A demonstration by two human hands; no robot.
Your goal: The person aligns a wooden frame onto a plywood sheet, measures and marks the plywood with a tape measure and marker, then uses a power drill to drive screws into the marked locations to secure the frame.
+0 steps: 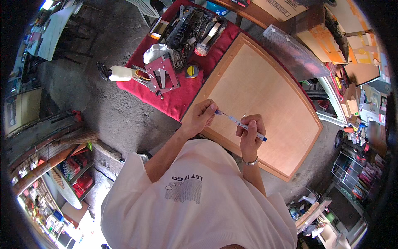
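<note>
My right hand [252, 132] is wrapped round a white pen with blue ends [236, 121], its tip aimed up and to the left. A short gap away, my left hand [202, 117] pinches a small blue piece that looks like the pen's cap [218, 112]. Both hands hover over the near edge of a wood-framed board [273, 95] with a pale, smooth face. The board rests partly on a red cloth [170, 101] covering a table.
On the cloth lie a yellow tape measure [192, 71], a dark red metal corner clamp [166, 74], a white-handled tool [121, 73] and a tray of metal tools [188, 35]. Cardboard boxes [319, 37] stand beyond the board. A broom [83, 139] lies on the left.
</note>
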